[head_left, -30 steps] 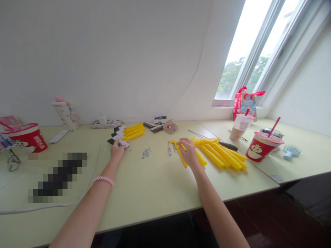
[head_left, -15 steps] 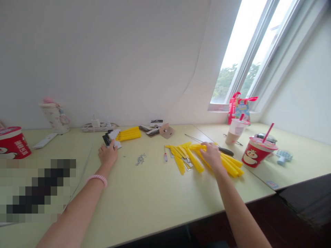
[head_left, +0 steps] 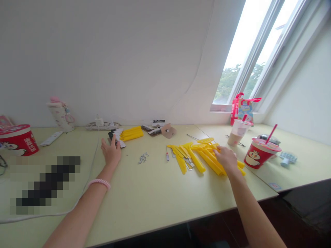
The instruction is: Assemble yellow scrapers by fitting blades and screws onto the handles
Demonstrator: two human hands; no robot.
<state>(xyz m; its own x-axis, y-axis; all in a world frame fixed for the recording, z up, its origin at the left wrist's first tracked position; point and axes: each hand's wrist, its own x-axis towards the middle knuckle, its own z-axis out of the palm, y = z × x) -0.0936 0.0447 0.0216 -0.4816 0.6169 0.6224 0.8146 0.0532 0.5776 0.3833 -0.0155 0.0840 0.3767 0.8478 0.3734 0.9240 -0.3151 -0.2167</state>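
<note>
Left hand point(head_left: 111, 154): your fingers are spread and loose, the fingertips at the black-and-white cards point(head_left: 121, 144).
Yellow sleeves point(head_left: 131, 133): side by side just beyond and to the right of your left hand, next to the cards.
Right hand point(head_left: 227, 159): your fingers curl down over the yellow tubes point(head_left: 210, 162); whether they grip one, you cannot tell from here.
Flat yellow pieces point(head_left: 181, 166): left of your right hand, beside the tubes, with metal parts point(head_left: 190, 164) among them.
Small screws point(head_left: 143, 158): a loose heap between your hands, nearer the left.
Screwdriver point(head_left: 167, 154): between your hands, right of the screws.
Red cup point(head_left: 262, 155): upright, to the right of your right hand.
</note>
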